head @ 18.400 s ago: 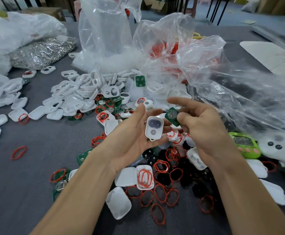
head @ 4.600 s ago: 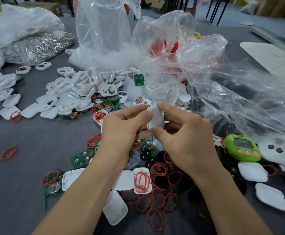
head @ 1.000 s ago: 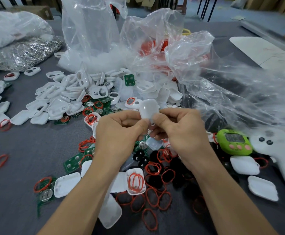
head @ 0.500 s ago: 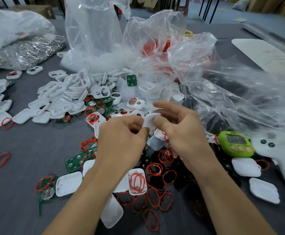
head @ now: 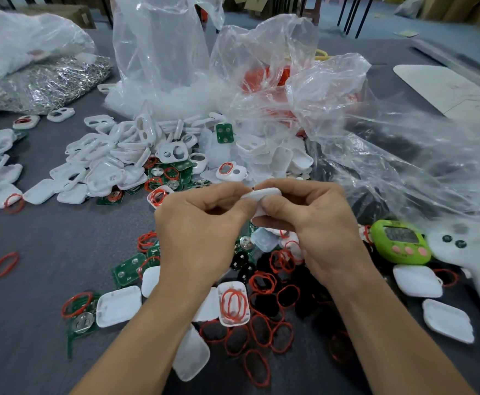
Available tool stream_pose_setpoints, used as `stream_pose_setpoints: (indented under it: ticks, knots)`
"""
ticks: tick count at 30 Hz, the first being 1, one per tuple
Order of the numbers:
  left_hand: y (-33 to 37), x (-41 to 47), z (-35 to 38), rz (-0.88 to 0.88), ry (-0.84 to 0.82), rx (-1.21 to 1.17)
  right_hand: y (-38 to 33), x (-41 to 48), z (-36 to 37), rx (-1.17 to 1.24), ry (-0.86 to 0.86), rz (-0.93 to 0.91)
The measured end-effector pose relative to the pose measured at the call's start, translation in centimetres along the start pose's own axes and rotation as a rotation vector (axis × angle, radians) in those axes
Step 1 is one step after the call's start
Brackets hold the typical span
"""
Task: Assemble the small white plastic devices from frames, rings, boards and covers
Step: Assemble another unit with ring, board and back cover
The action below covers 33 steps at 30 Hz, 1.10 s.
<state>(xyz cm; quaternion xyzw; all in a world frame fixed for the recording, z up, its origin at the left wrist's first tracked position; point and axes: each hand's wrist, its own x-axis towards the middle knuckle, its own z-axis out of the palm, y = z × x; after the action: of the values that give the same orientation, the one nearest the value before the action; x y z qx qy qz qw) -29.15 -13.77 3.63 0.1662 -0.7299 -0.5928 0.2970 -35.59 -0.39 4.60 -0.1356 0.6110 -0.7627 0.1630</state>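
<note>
Device (head: 263, 193) between left hand (head: 201, 233), right hand (head: 317, 223)

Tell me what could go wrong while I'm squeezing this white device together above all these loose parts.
The left hand and right hand pinch the white device only at the fingertips; a slip could drop it into the loose red rings below.
A small dark bit shows at its left edge; if a ring is caught in the seam, it may not close.

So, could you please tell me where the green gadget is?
Head view, right side: the green gadget lies between the right hand and the white gun-shaped device.
</note>
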Motion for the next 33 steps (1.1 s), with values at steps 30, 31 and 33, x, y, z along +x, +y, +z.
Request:
stream_pose_setpoints:
  ticks: [30, 31, 33]
  knots:
    - [-0.8, 0.5, 0.4, -0.147, -0.077, -0.023, -0.4, 0.3, -0.5, 0.046, 0.061, 0.253]
    - [-0.9, 0.6, 0.4, -0.154, -0.085, -0.034, -0.4, 0.4, -0.4, 0.038, 0.065, 0.254]
    - [-1.1, 0.7, 0.5, -0.177, -0.096, -0.044, -0.4, 0.3, -0.2, 0.018, 0.081, 0.246]
